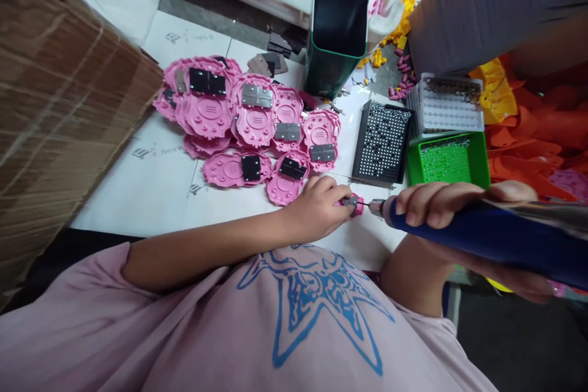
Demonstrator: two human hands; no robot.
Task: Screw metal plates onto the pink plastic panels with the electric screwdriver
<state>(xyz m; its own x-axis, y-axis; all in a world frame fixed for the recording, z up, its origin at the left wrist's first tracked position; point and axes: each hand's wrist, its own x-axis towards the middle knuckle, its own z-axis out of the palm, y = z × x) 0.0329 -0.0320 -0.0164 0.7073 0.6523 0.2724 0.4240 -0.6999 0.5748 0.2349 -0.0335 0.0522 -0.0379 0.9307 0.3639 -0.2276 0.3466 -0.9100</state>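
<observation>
Right of centre in the frame, a small pink casing (359, 209) with a grey plate (351, 201) on it sits at the fingertips of the left hand (318, 208). Key relation: the bit (364, 203) of a blue electric screwdriver (487, 233) comes at the casing from the right, its long axis running roughly across the frame, tip at the grey plate; can't tell if it's seated in a screw. Casing's own long axis unclear, mostly covered by the hand. Left hand is nearer, on the casing itself; right hand (443, 203) is farther right, around the screwdriver body.

Left grip: closed, thumb and fingers pinching the casing's left side. Right grip: fingers curled around the thick barrel, holding it.

Finished-looking pink plates (211, 109) with black or grey covers lie left of centre on the white counter (122, 199). Black screw tray (379, 182) just above the screwdriver's front end, green tray (481, 156) to its right.
</observation>
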